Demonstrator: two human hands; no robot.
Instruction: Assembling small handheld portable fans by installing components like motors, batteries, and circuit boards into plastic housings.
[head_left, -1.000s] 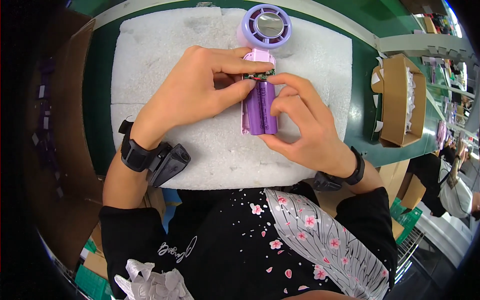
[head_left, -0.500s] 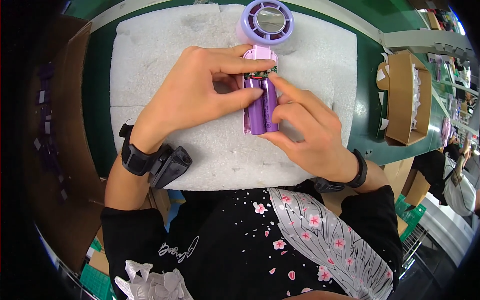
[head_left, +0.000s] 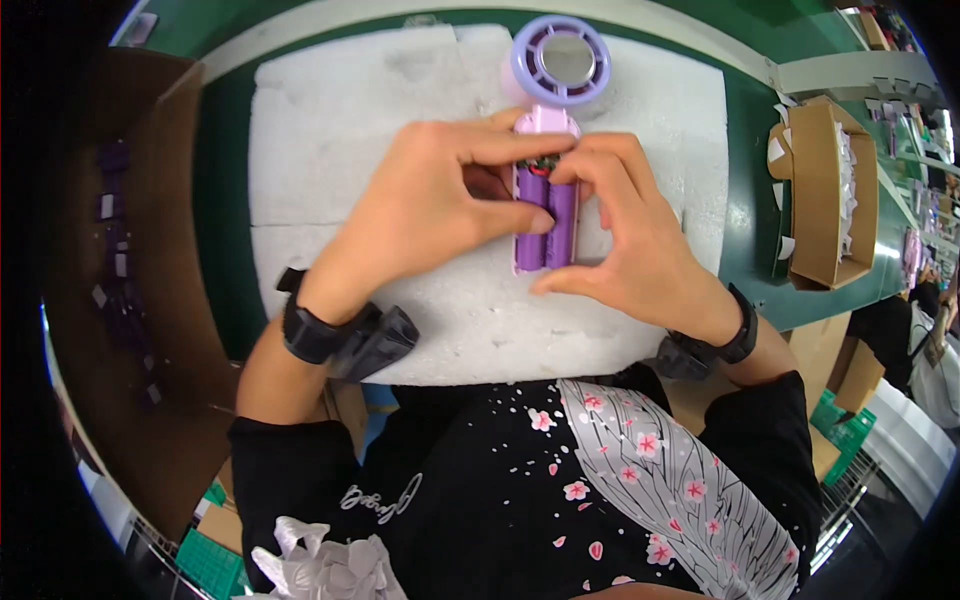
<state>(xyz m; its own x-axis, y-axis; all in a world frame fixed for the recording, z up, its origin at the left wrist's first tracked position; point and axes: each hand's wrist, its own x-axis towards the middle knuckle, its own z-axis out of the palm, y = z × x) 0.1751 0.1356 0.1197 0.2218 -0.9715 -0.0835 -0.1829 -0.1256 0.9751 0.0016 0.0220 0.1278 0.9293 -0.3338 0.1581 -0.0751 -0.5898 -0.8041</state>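
Factory-type workshop, assembly bench indicated. Green worktop (head_left: 745,215) covered largely by a white foam sheet (head_left: 330,150); on it an opened handheld fan (head_left: 567,60), its battery cells (head_left: 531,247) exposed. White pieces boxed in cardboard (head_left: 811,190) at right, purple pieces (head_left: 113,200) at left. Green crates (head_left: 207,567) kept low. Another person (head_left: 930,355) glimpsed far right.

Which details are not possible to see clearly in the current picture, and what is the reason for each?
In the head view:
Circuit board: mostly covered by the fingers of the left hand and right hand.
Inner floor of the pink casing: hidden under the two purple cells.
White pieces in the cardboard box: too small and blurred to identify.
Co-worker: cut off by the right edge.
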